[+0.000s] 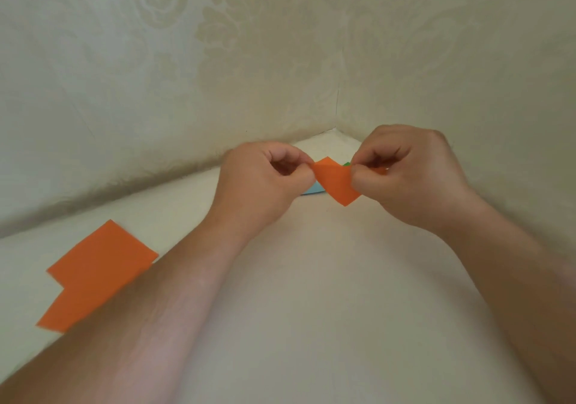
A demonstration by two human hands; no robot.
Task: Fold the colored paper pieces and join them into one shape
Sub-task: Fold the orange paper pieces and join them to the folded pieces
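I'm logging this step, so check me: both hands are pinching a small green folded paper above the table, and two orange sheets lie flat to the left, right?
One detail is off: the folded paper pinched between the left hand and right hand is orange, not green, as the head view shows. The orange sheets do lie flat at left on the table.

There is only one view, from a wide-angle camera on the person's head. It looks forward and down along both forearms to the left hand (265, 182) and right hand (411, 176), which are near, above the pale worktop (311, 279) in a corner of patterned walls (156, 76).
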